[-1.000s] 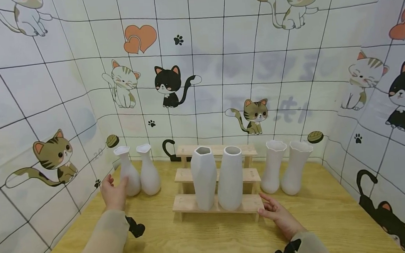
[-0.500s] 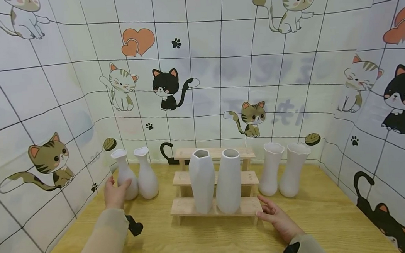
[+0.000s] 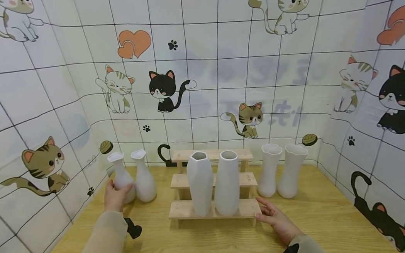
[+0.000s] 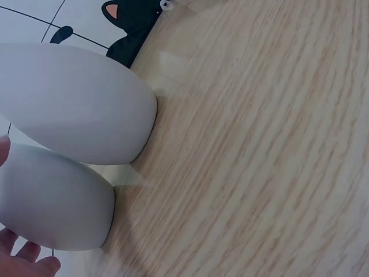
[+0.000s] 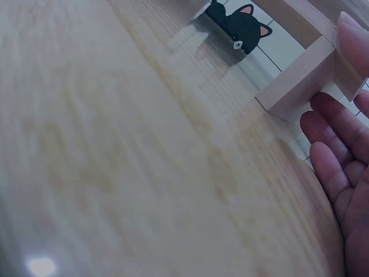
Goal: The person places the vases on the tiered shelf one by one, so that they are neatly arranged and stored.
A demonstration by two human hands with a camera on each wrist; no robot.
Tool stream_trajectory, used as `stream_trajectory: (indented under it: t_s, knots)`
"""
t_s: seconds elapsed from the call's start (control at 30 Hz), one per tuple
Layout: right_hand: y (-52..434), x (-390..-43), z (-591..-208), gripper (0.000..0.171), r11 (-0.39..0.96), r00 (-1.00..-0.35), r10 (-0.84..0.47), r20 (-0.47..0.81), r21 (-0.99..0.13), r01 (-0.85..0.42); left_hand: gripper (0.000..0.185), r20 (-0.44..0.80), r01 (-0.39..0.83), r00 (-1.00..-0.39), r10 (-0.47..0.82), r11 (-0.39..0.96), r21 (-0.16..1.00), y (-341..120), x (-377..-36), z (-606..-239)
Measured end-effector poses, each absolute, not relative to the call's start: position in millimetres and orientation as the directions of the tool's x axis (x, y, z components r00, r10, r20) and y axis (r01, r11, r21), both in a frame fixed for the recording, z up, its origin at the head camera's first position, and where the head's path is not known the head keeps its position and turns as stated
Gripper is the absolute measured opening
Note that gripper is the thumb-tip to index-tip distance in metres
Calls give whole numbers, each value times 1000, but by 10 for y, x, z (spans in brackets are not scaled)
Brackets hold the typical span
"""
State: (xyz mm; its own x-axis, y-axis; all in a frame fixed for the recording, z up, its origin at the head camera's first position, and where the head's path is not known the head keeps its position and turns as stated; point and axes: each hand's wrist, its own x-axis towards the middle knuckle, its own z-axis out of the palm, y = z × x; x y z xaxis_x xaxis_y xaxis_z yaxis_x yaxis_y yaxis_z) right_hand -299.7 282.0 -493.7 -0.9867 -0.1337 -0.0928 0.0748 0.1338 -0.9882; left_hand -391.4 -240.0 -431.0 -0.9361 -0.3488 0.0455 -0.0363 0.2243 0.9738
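At the left, my left hand (image 3: 115,197) grips the body of a white narrow-necked vase (image 3: 122,178), thumb on one side and fingers on the other. Its base is down at the tabletop in the left wrist view. A matching vase (image 3: 145,182) stands close to its right. My right hand (image 3: 278,221) holds the right end of the lowest step of a three-step wooden stand (image 3: 181,210), thumb in front and fingertips by the leg. On that step stand a faceted white vase (image 3: 201,188) and a smooth tapered one (image 3: 227,187).
Two white vases with wavy rims, one (image 3: 270,170) nearer the stand and one (image 3: 292,173) farther right, stand on the wooden table (image 3: 209,242). White tile-patterned walls (image 3: 206,72) with cartoon cats enclose the table's back and sides.
My left hand has come in closer around the leftmost vase, its thumb lying farther over the body. My right hand stays at the stand's end, and the head view has shifted slightly.
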Motion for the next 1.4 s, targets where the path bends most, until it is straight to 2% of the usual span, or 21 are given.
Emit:
stream_trajectory:
  t_s: [0.2,0.37,0.53,0.77,1.03,1.4]
  knots:
    - [2811,-2998,-4945,69,145,-988,-132,-85,-987,65,98,121,-5,-934,-337,351,936,-2432,-3945,-4353]
    - [2814,-2992,-4944,69,143,-988,-125,-89,-987,71,92,153,-23,-917,-368,431,902,-2443,-3990,-4404]
    - [2814,-2992,-4936,69,136,-988,-124,-89,-988,72,86,142,-33,-912,-385,413,910,-2444,-3996,-4434]
    - [2808,-2997,-4929,69,132,-988,-125,-96,-988,79,91,121,-10,-909,-398,312,950,-2434,-4015,-4467]
    - [2786,-2979,-4884,69,125,-986,-146,-85,-990,67,87,169,-8,-907,-387,416,909,-2465,-3991,-4484]
    - [2821,-2991,-4951,70,130,-986,-142,-84,-989,65,87,152,-1,-925,-349,400,916,-2488,-3838,-4452]
